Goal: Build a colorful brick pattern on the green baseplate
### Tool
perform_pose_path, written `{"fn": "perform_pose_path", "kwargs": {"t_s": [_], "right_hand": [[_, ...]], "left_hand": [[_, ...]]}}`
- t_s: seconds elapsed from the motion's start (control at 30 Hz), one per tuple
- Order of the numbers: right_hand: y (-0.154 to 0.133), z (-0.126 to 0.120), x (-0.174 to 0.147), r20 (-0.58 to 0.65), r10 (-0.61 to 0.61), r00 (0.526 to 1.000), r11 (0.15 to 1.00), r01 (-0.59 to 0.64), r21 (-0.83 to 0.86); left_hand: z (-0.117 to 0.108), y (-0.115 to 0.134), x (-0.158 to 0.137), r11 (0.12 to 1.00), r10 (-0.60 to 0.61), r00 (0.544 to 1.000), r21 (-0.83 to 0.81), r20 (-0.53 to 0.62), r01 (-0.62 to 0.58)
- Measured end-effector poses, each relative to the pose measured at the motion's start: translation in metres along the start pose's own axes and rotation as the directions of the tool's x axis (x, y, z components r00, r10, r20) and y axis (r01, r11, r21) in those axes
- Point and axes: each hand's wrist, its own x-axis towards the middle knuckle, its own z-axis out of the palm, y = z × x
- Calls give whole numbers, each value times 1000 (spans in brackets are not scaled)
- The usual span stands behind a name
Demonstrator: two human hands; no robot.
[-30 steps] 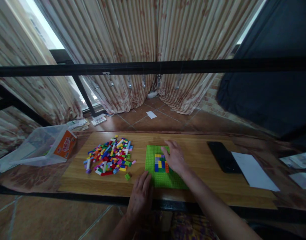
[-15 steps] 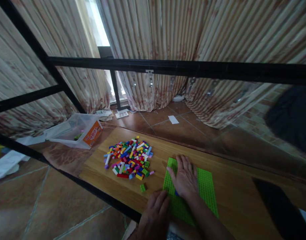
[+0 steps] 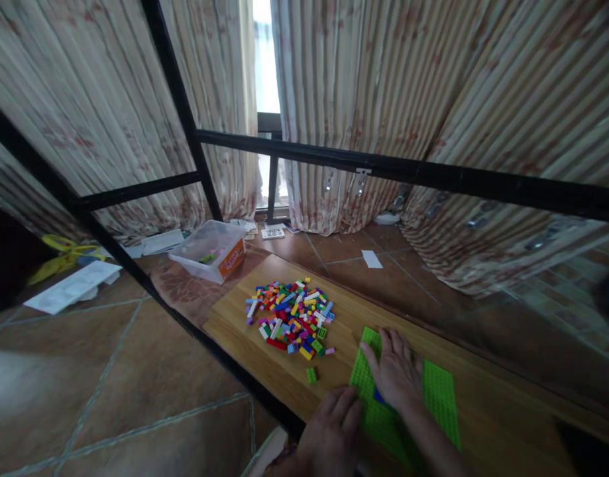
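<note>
A bright green studded building baseplate (image 3: 441, 397) lies on the wooden tabletop. Across its middle rests my right hand (image 3: 397, 371), palm down, fingers stretched out and thumb apart. Part of a blue brick (image 3: 378, 396) shows on the plate beside that palm; the rest is covered. My left hand (image 3: 331, 424) is at the plate's near left edge with its fingers curled in; whatever it may hold is hidden. A loose green brick (image 3: 311, 375) lies just beyond the left hand. Further off is a pile of mixed coloured toy bricks (image 3: 291, 315).
A clear plastic box (image 3: 197, 255) with an orange label and a few bricks inside stands past the table's far left end. Black metal bars (image 3: 304, 151) run behind and along the near side of the wooden table (image 3: 234, 308). A dark flat object (image 3: 582, 444) lies at right.
The view has swung left, so everything sits further right in the picture. My hands keep about the same places on and beside the baseplate.
</note>
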Motion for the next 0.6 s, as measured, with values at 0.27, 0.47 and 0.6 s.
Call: {"fn": "perform_pose_path", "kwargs": {"t_s": [0.27,0.47,0.6], "right_hand": [[1,-33,5,-67,19,998,1000,-18,24],[3,-13,-15,-39,-8,999,998,6,-67],[6,5,-23,6,13,1000,994,-12,-106]], "left_hand": [[0,-7,-4,997,39,999,-72,18,-38],[3,-8,-3,996,25,997,-85,72,-18],[6,-11,-2,994,17,995,-112,98,-6]]}}
